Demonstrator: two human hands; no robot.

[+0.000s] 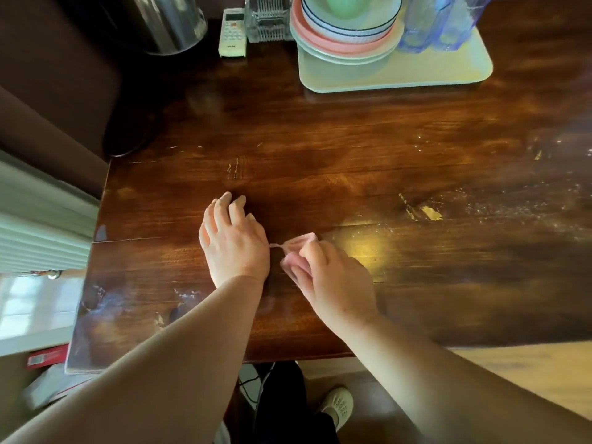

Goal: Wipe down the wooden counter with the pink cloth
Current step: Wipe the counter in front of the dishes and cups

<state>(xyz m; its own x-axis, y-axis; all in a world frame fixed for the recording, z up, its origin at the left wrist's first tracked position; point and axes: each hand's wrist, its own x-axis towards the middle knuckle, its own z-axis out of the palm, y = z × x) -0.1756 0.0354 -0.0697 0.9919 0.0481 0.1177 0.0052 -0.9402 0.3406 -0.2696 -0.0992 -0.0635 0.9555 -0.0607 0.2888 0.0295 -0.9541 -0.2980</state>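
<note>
The dark wooden counter (352, 149) fills most of the view, scratched and chipped, with pale specks and dust toward the right. My right hand (330, 277) grips the small bunched pink cloth (299, 248) against the wood near the front middle. Most of the cloth is hidden under my fingers; a thin loop of it sticks out to the left. My left hand (234, 241) rests on the counter just left of the cloth, fingers loosely bent with their tips on the wood, holding nothing.
At the back stands a pale tray (400, 75) with stacked plates and bowls (349, 27) and blue glasses (442, 20). A glass holder (267, 20), a white remote (233, 33) and a metal kettle (169, 24) stand at the back left. My shoe (338, 406) shows below the front edge.
</note>
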